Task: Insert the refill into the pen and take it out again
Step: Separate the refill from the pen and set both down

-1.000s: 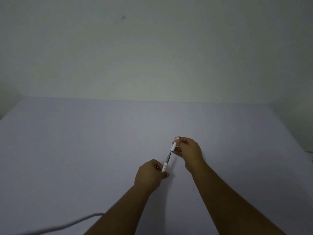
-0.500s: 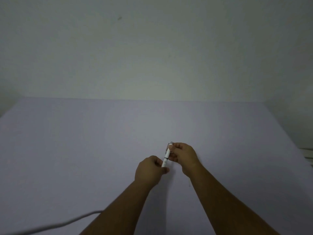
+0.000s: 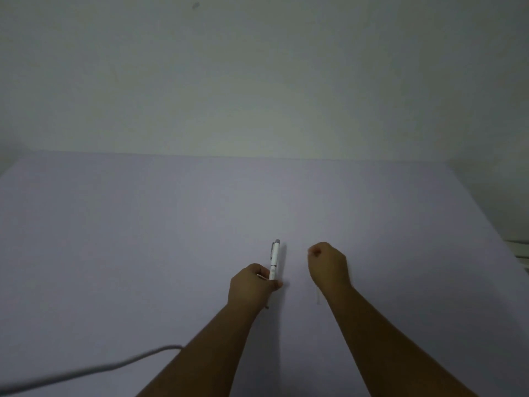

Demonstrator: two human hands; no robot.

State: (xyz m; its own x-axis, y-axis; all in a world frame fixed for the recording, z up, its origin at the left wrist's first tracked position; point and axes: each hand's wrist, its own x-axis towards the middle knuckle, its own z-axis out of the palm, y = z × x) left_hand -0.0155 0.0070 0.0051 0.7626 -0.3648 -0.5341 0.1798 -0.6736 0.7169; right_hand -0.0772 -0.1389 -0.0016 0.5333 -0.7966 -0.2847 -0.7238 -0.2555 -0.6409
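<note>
A white pen with a grey clicker end stands nearly upright above the table, joined in one piece. My left hand grips its lower end, so the tip is hidden in my fingers. The refill is not visible; it sits inside the barrel or is hidden. My right hand hovers a short way to the right of the pen, fingers curled into a loose fist with nothing seen in it. Both forearms reach in from the bottom edge.
A pale lilac table fills the lower half, ending at a plain wall behind. A grey cable lies across the near left corner. Some pale object pokes in at the right edge.
The two pen halves were pushed together by my hands. My right hand then let go and moved off to the right; my left hand now holds the whole pen alone.
</note>
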